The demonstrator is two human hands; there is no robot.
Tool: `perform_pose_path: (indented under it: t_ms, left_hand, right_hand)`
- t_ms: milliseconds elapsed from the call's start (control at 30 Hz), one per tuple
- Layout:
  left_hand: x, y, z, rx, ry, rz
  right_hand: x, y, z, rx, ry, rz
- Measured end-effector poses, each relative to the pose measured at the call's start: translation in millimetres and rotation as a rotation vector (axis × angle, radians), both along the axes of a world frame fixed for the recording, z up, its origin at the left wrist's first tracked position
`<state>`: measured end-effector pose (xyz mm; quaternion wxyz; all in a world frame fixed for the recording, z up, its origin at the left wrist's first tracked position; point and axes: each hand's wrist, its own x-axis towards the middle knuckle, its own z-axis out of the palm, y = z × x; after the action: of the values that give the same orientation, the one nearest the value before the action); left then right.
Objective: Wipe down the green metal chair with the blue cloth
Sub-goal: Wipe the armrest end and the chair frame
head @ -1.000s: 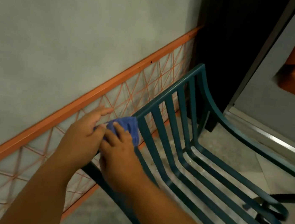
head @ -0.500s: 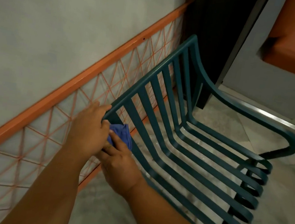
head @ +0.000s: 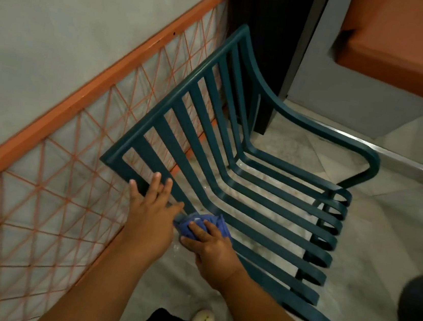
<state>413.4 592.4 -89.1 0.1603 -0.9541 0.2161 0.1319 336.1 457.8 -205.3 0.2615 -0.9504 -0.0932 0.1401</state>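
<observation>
Your right hand (head: 213,254) has the cloth (head: 203,224) bunched under closed fingers on the chair (head: 231,162) slat; left hand (head: 151,214) — fingers spread flat — braces the backrest.

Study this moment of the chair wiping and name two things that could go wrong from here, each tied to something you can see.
1. The blue cloth is bunched small under the right hand, so bare fingers may rub the green metal chair and strips between slats could be missed.
2. The left hand rests flat against the side of the chair's back by the orange lattice railing; a hard push might knock the chair against it.
</observation>
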Motion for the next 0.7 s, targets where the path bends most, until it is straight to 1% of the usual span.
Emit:
perform_pose_path:
  t_ms: [100,167,267,367,533,600,633,700]
  left_hand:
    - [-15,-9,-17,-0.009,0.129,-0.051]
    - [-23,-23,-23,-0.047,0.198,-0.112]
    - [-35,-50,-28,-0.086,0.243,-0.208]
    - [-48,-72,-34,-0.105,0.276,-0.216]
    - [-68,-89,-49,-0.059,0.432,-0.149]
    - [-77,-96,-55,-0.050,0.474,-0.117]
    - [-83,-100,-57,-0.047,0.478,-0.110]
    - [-98,-110,-62,-0.057,0.461,-0.120]
  right_hand:
    - [-36,-29,7,-0.121,0.095,-0.011]
    - [-53,-41,11,-0.157,0.131,-0.040]
    - [-66,-48,13,-0.176,0.176,-0.084]
    - [-73,-54,20,-0.182,0.198,-0.107]
    - [-92,-68,26,-0.112,0.144,-0.214]
    - [-107,-75,22,-0.119,0.039,-0.275]
    - [-117,-80,18,-0.145,-0.026,-0.308]
    - [-139,-91,9,-0.161,-0.089,-0.388]
